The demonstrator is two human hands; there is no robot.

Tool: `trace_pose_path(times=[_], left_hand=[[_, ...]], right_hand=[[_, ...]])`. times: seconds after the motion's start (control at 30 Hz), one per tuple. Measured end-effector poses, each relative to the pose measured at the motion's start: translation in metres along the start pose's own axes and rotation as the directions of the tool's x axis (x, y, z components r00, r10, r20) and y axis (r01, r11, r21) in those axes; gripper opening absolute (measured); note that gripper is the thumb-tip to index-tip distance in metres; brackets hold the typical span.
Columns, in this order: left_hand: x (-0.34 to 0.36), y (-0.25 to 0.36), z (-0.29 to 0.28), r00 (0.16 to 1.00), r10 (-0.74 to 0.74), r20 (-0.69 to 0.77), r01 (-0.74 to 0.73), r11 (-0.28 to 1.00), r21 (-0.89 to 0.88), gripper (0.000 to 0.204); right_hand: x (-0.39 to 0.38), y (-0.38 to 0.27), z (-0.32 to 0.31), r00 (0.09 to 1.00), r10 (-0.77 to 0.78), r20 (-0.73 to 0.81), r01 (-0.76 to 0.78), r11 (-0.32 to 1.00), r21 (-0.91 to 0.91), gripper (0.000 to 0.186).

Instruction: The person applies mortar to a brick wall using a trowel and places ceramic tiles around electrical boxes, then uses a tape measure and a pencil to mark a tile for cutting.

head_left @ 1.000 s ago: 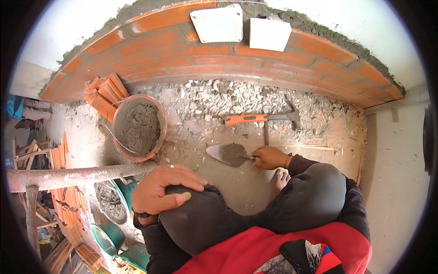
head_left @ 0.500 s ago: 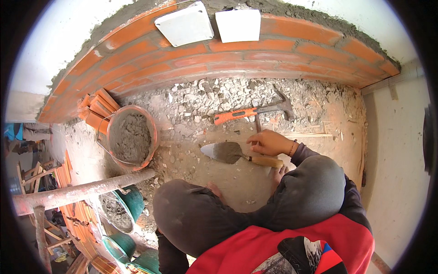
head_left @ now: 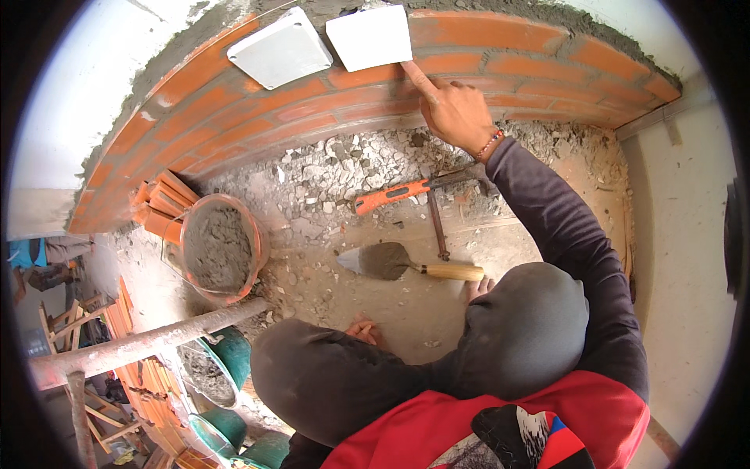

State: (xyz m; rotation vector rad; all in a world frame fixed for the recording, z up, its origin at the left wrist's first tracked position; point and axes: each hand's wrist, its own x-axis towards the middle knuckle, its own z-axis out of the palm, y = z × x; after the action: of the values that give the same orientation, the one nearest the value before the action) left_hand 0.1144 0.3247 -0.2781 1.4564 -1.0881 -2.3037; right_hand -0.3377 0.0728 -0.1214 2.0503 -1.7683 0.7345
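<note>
Right hand (head_left: 457,113) reaches up to the brick wall (head_left: 516,69), index finger extended to the lower right corner of the plain white square plate (head_left: 371,37) (contact or just short, can't tell); other fingers curled, grasping nothing. Left hand out of view, state can't be told. Step in hand reads as pointing at or touching that plate, beside the white cover with corner holes (head_left: 281,48). Pointing trowel (head_left: 388,262), mortar on blade, lies on the floor below the orange-handled hammer (head_left: 392,197). Any trowel move would call for lowering the right hand to its wooden handle.
</note>
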Motion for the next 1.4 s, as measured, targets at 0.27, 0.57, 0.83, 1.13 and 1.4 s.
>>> trace_pose_path(times=[0.27, 0.57, 0.83, 1.13, 1.4], left_hand=[[-0.008, -0.011, -0.016, 0.999, -0.029, -0.043, 0.030, 0.999, 0.020, 0.042], [-0.009, -0.021, -0.017, 0.995, -0.056, -0.086, 0.054, 0.998, -0.033, 0.023], [-0.006, -0.002, -0.006, 0.990, -0.123, -0.067, 0.124, 0.992, 0.006, 0.022], [-0.022, -0.007, -0.001, 0.993, 0.045, -0.107, -0.016, 0.967, 0.255, 0.030], [-0.035, -0.022, 0.017, 0.958, 0.029, -0.287, -0.049, 0.997, -0.063, 0.028]], right_hand=[[-0.017, 0.007, 0.005, 0.946, 0.293, 0.142, -0.287, 0.956, -0.062, 0.088], [-0.005, -0.009, 0.026, 0.980, 0.162, 0.117, -0.156, 0.986, -0.058, 0.090], [-0.011, -0.015, 0.033, 0.955, 0.291, 0.050, -0.294, 0.954, 0.061, 0.084], [-0.018, -0.051, 0.008, 0.949, 0.034, 0.313, -0.274, 0.575, 0.770, 0.008], [-0.063, -0.032, -0.080, 0.476, -0.791, -0.384, -0.575, -0.610, 0.545, 0.062]])
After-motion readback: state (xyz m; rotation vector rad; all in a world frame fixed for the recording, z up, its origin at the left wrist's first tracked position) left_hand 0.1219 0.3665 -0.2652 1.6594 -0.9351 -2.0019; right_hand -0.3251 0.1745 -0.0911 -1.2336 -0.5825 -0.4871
